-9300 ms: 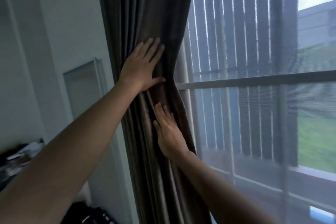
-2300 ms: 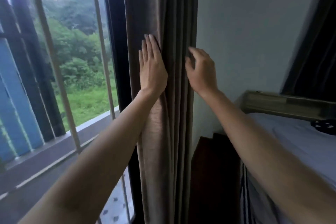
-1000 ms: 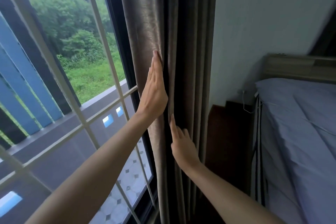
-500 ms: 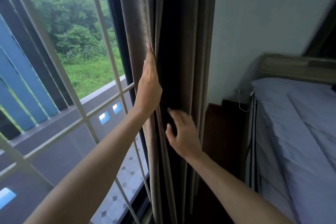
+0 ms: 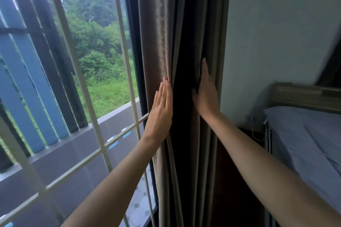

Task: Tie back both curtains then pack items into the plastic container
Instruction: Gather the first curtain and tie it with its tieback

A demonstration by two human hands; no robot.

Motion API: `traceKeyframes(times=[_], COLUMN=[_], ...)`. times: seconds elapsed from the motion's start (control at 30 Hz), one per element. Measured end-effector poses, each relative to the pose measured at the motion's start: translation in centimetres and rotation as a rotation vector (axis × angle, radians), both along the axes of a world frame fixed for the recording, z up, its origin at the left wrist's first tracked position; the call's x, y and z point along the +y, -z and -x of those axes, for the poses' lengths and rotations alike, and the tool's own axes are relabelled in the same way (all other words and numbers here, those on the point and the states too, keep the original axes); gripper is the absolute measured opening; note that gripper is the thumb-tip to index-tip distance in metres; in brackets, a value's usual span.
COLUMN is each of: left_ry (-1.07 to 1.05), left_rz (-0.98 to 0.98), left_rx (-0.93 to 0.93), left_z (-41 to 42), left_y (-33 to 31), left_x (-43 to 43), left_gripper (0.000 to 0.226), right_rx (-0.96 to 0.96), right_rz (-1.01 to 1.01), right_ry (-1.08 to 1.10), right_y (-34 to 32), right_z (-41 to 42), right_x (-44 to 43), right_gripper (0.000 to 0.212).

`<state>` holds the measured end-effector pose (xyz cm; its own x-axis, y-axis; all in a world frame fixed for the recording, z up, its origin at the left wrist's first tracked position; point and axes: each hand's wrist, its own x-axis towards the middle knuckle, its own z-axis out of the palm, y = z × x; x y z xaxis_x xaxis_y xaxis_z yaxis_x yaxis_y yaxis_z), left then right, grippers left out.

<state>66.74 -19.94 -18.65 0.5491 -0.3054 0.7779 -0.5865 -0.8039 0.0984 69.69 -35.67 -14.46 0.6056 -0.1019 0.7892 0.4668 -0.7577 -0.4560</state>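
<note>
A brown curtain (image 5: pixel 162 24) hangs bunched in folds at the right edge of the window. My left hand (image 5: pixel 161 110) lies flat with straight fingers against the curtain's left folds. My right hand (image 5: pixel 205 92) presses with straight fingers on the right folds, its fingertips partly tucked into the cloth. A dark gap between folds runs between the two hands. No tie-back and no plastic container are in view.
The window (image 5: pixel 73 79) with white bars fills the left, with blue slats and greenery outside. A pale wall (image 5: pixel 273 33) stands right of the curtain. A bed (image 5: pixel 310 143) with grey bedding and a wooden headboard (image 5: pixel 304 96) is at the right, a dark bedside cabinet beside it.
My right hand has risen and moved right, now flat on the curtain's right folds. My left hand has stayed on the left folds. The folds are spread apart, and the view has tilted upward.
</note>
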Motion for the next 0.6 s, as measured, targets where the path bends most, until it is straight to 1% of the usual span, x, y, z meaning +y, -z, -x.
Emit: traceKeyframes(times=[0.1, 0.2, 0.37, 0.47, 0.6], left_ry=[-0.007, 0.006, 0.035, 0.051, 0.073], left_rz=[-0.023, -0.030, -0.014, -0.006, 0.006], left_rx=[-0.016, -0.006, 0.023, 0.037, 0.062], left_z=[-0.5, -0.8, -1.5, -1.7, -1.5], left_y=[-0.2, -0.4, -0.2, -0.2, -0.3], left_x=[0.2, 0.0, -0.4, -0.4, -0.3], left_gripper=[0.096, 0.096, 0.093, 0.090, 0.096], right_rx=[0.088, 0.147, 0.310, 0.371, 0.446], right_rz=[0.055, 0.110, 0.046, 0.065, 0.118], right_ry=[-0.061, -0.082, -0.205, -0.197, -0.166], right_y=[4.1, 8.1, 12.2, 14.7, 17.5], right_z=[-0.1, 0.3, 3.0, 4.1, 5.5], right_x=[-0.2, -0.4, -0.1, 0.3, 0.6], right_gripper=[0.083, 0.089, 0.088, 0.096, 0.104])
